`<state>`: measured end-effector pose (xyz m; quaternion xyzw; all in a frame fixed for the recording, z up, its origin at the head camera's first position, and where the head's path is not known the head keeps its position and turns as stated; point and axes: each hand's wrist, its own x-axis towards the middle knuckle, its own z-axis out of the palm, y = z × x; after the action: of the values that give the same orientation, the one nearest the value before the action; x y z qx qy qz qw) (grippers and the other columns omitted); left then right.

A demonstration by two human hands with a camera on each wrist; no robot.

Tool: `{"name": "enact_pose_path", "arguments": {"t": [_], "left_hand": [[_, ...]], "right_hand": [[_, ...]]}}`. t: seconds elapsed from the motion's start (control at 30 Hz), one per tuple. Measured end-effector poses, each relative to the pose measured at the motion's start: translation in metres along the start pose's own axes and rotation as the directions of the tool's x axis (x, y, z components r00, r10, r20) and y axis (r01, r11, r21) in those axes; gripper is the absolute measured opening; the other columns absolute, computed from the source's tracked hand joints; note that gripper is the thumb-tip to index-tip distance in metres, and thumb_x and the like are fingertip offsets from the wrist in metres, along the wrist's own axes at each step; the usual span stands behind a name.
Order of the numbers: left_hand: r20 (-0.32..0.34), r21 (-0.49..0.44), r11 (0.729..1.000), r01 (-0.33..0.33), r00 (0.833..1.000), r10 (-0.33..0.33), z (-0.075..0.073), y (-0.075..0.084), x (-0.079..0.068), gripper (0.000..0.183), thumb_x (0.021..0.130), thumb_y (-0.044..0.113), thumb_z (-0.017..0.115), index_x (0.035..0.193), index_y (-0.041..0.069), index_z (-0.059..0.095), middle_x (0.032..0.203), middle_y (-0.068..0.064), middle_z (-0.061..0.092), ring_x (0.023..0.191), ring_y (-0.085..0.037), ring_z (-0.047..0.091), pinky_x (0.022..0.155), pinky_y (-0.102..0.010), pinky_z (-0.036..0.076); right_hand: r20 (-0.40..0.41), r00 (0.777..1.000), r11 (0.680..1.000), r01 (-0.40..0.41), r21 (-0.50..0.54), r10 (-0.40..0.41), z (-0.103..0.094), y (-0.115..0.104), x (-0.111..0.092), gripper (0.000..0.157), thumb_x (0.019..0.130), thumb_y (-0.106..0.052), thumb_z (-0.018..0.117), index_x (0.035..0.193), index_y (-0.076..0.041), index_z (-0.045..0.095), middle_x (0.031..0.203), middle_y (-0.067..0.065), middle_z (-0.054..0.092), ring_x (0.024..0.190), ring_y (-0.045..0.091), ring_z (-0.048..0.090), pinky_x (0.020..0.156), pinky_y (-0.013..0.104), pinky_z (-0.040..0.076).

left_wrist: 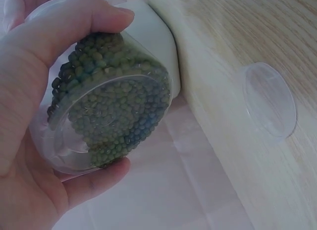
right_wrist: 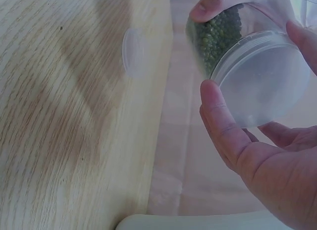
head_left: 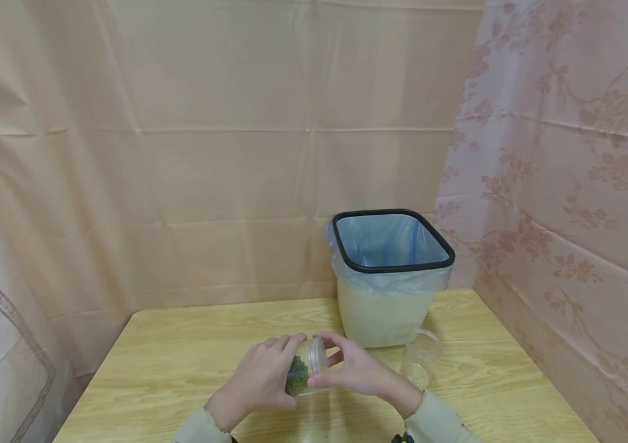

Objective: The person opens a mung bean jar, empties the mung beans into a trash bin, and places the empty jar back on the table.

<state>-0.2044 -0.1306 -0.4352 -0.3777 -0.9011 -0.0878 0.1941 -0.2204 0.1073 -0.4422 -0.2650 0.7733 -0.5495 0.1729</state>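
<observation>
A clear plastic jar (head_left: 298,372) partly filled with small green beans (left_wrist: 116,111) is tipped on its side above the wooden table. My left hand (head_left: 261,375) grips its body, thumb on one side and fingers on the other. At the other end, a translucent lid (right_wrist: 265,84) covers the mouth of the jar. My right hand (head_left: 355,366) holds this lid by its rim between thumb and fingers. The beans have slid toward the lower side and the base. In the left wrist view, a second clear round lid (left_wrist: 270,101) lies on the table.
A pale bin (head_left: 383,317) with a black rim and a bluish liner stands at the back right of the table (head_left: 192,357). Beside it, near my right forearm, is a clear empty container (head_left: 423,351). Curtains (head_left: 225,172) hang behind and along the right.
</observation>
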Motion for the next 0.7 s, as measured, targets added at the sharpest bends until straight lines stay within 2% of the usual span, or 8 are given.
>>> {"name": "enact_pose_path", "arguments": {"t": [0.33,0.43,0.57,0.63,0.7], "left_hand": [[0.016,0.002,1.0,0.001,1.0,-0.001,0.0012,-0.0012,0.0007,0.095,0.052,0.037,0.09,0.133,0.003,0.054,0.113,-0.011,0.07,0.086,-0.022,0.068,0.064,-0.028,0.056],[0.063,-0.063,0.998,0.008,0.998,-0.004,0.0013,-0.0036,0.0003,0.095,0.053,0.039,0.09,0.134,0.002,0.054,0.112,-0.01,0.07,0.085,-0.018,0.068,0.066,-0.027,0.055],[0.068,-0.122,0.992,0.01,0.998,-0.002,0.0065,-0.0059,-0.0029,0.097,0.055,0.042,0.089,0.134,0.0,0.054,0.111,-0.008,0.071,0.084,-0.013,0.066,0.065,-0.023,0.053],[0.042,-0.107,0.994,0.002,0.999,0.002,0.0078,-0.0061,-0.0039,0.098,0.055,0.043,0.089,0.135,0.0,0.053,0.112,-0.009,0.071,0.083,-0.014,0.067,0.065,-0.023,0.054],[0.02,-0.078,0.997,0.001,1.0,0.001,0.0074,-0.0056,-0.0039,0.098,0.054,0.042,0.09,0.134,0.0,0.053,0.111,-0.009,0.071,0.082,-0.017,0.067,0.064,-0.023,0.054]], "right_hand": [[0.003,1.0,1.0,0.001,-0.007,-0.001,0.0004,0.0006,-0.0003,0.083,0.087,-0.035,0.081,0.152,-0.007,0.039,0.137,0.013,0.05,0.107,0.026,0.058,0.076,0.035,0.058],[0.033,0.994,0.99,0.103,-0.095,-0.1,0.0005,0.0008,-0.0015,0.083,0.085,-0.031,0.084,0.152,-0.009,0.04,0.142,0.009,0.048,0.113,0.026,0.056,0.081,0.034,0.058],[0.089,0.962,0.938,0.271,-0.217,-0.258,-0.0014,-0.001,-0.0029,0.086,0.08,-0.027,0.089,0.15,-0.013,0.041,0.145,0.004,0.046,0.122,0.025,0.052,0.09,0.035,0.055],[0.101,0.958,0.933,0.284,-0.22,-0.268,-0.0028,-0.0025,-0.0028,0.089,0.08,-0.028,0.089,0.152,-0.015,0.038,0.147,0.003,0.045,0.125,0.024,0.051,0.094,0.033,0.053],[0.097,0.964,0.946,0.263,-0.192,-0.248,-0.0037,-0.0032,-0.002,0.094,0.08,-0.028,0.088,0.155,-0.013,0.033,0.151,0.005,0.041,0.129,0.028,0.049,0.097,0.033,0.052]]}}
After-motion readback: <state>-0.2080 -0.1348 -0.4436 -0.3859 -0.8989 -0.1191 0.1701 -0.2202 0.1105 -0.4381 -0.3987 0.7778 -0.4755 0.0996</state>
